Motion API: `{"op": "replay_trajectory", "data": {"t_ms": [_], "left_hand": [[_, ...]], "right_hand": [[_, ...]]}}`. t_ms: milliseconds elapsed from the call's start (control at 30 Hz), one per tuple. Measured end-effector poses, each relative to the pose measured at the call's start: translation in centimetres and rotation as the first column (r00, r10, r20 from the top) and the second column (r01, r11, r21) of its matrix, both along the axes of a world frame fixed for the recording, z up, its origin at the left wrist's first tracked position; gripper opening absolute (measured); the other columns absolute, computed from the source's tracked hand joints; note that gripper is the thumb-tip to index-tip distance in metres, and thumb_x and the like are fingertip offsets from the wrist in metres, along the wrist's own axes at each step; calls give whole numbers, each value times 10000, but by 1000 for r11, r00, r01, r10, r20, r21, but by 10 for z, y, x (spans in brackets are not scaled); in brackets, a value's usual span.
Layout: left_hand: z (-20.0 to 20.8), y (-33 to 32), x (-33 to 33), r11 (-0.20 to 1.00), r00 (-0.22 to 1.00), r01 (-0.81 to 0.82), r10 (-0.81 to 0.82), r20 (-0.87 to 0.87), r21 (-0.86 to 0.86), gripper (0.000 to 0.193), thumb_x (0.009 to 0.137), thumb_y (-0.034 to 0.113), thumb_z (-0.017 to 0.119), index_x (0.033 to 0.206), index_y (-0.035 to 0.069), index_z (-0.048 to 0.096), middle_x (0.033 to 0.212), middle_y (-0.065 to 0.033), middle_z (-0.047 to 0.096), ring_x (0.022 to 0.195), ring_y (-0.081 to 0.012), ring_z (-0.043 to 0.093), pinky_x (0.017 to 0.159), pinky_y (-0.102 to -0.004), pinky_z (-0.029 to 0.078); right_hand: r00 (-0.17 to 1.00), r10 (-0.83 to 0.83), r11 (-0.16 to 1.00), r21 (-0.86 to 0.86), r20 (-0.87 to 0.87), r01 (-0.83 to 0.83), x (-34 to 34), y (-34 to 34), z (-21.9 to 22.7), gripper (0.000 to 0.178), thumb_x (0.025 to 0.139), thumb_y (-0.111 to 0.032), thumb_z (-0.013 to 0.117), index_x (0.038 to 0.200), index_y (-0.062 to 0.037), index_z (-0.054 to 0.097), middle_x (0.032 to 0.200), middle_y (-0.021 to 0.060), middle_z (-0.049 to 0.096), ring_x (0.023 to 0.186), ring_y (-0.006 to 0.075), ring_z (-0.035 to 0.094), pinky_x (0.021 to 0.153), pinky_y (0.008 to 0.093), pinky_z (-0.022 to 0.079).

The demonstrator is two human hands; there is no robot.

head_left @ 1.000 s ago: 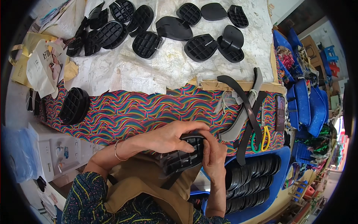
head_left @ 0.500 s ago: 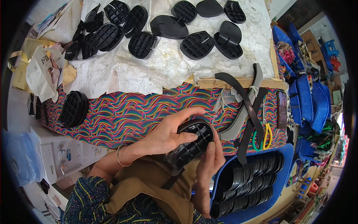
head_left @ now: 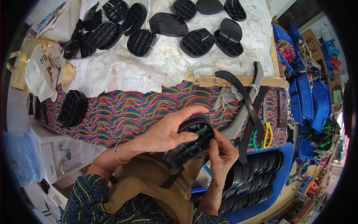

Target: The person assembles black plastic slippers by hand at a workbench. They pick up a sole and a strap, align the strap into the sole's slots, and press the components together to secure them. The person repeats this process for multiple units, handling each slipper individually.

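Over my lap, a black shoe sole (head_left: 199, 143) is held tilted, its gridded hollow side up. My left hand (head_left: 167, 130) grips it from the left, thumb pressed on the grid and index finger stretched past the far edge. At the sole's right edge, my right hand (head_left: 225, 153) pinches with bent fingers; whether something thin lies between the fingertips is too small to make out. Below the sole's near end, a dark strap end (head_left: 173, 178) hangs against the brown apron (head_left: 149, 179).
Several black soles (head_left: 197, 43) lie on a white sheet (head_left: 126, 71). A stacked pair of soles (head_left: 72, 108) rests on the patterned cloth (head_left: 123, 112). To the right are dark strips (head_left: 246, 143), scissors (head_left: 267, 138), a phone (head_left: 282, 108) and a blue tub (head_left: 286, 158) of black pieces.
My right hand has shifted right and turned, its fingers now curled at the sole's edge. The left hand and sole have hardly moved.
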State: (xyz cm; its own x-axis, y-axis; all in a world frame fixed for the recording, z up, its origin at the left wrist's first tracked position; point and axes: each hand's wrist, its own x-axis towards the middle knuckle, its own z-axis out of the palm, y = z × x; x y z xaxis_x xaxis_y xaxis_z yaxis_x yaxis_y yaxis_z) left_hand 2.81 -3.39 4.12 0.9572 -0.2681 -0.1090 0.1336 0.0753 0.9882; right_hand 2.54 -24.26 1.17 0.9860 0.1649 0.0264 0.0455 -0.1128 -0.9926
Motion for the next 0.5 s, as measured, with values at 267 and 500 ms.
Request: {"op": "replay_trajectory", "data": {"t_ms": [267,500], "left_hand": [[-9,-2,-1,998,999,52,-53,-11,-38,651,859,-39,660,1447,43,395,1402,-101,513,1312,-201,482,1086,-356,393],[-11,-11,3,998,995,53,-54,83,21,630,876,68,680,1427,34,377,1296,-130,550,1193,-180,545,964,-334,462]], "right_hand": [[998,-66,992,-113,-20,63,5,-2,-2,224,852,31,678,1073,25,716,854,63,719,721,63,632,654,223,508],[995,-67,995,-67,75,72,18,22,10,162,852,3,707,1012,25,710,843,42,705,764,76,629,718,225,497]]}}
